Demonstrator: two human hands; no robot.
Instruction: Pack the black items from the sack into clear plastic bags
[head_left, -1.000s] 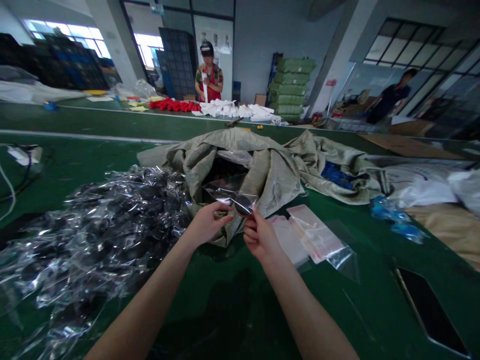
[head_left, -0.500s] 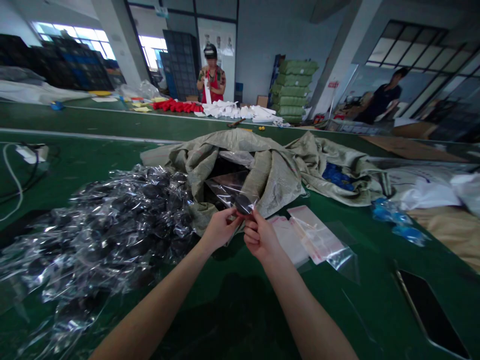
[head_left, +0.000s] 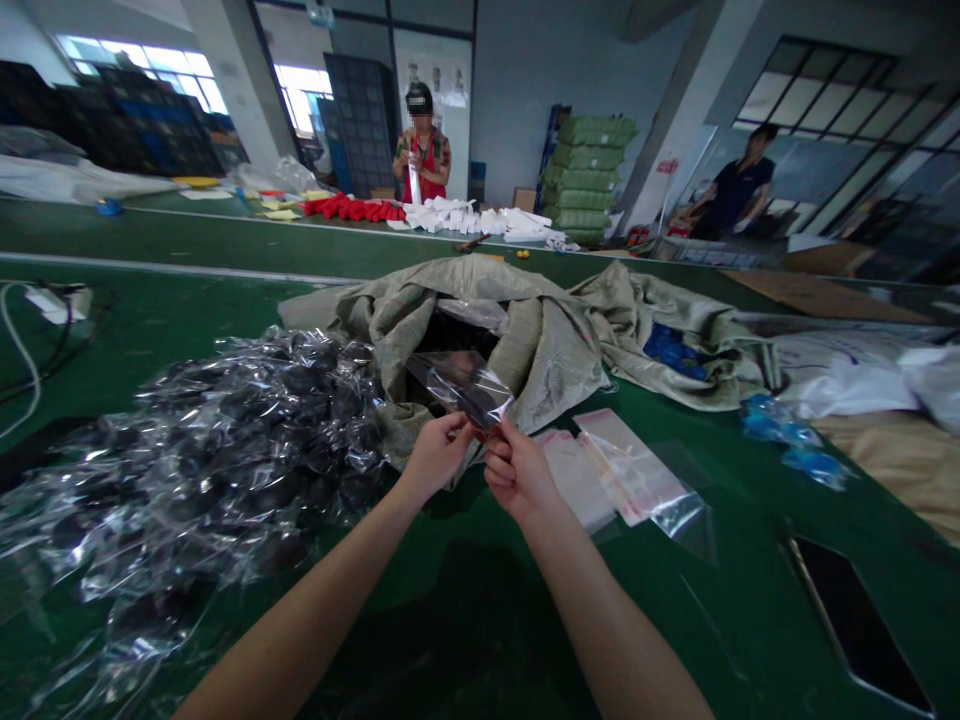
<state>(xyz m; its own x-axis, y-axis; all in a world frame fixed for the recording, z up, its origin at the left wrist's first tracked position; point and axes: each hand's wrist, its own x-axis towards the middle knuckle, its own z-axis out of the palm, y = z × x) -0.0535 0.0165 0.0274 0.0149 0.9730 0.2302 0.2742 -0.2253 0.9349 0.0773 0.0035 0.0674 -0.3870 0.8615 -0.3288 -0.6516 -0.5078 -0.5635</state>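
A clear plastic bag (head_left: 480, 393) with a dark round item inside is pinched at its near edge by both hands. My left hand (head_left: 441, 452) grips the left corner, and my right hand (head_left: 517, 468) the right one. Behind them lies an open woven sack (head_left: 555, 350) with dark contents. On the left spreads a large heap of bagged dark round items (head_left: 262, 440). Flat clear bags (head_left: 622, 465) lie on the green table (head_left: 180, 320) beside my right hand.
A phone (head_left: 859, 620) lies at the near right. A second sack (head_left: 720, 370) holds blue items, with blue bagged pieces (head_left: 795, 440) beside it. Across the table stands a person in a red apron (head_left: 427, 160); another person in dark clothes (head_left: 739, 190) is at the far right.
The held bag has tilted and its dark item has shifted slightly left. Both hands stay nearly in place. The person at the far right has moved left and stands more upright.
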